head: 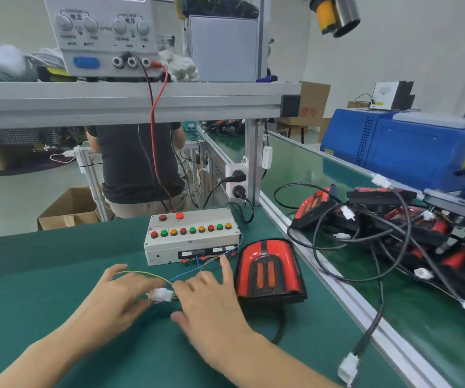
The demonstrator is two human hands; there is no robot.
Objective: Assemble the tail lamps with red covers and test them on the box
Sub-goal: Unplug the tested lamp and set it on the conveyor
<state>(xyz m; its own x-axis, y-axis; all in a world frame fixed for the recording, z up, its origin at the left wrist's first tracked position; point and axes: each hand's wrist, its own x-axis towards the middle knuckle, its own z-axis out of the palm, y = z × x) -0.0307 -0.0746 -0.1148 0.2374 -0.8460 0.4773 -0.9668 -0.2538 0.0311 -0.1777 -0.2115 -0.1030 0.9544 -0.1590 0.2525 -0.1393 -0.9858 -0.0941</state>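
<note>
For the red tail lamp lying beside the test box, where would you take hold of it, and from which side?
Probably the tail lamp is best gripped across its two long side edges, coming from above. It lies flat on the green mat with its domed red cover up; the sides are free, while its black cable leaves the near end and the test box stands by its far left corner.

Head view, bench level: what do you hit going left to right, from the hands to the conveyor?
Left hand → white connector → right hand → red tail lamp → aluminium rail → pile of lamps and cables on the conveyor.
</note>
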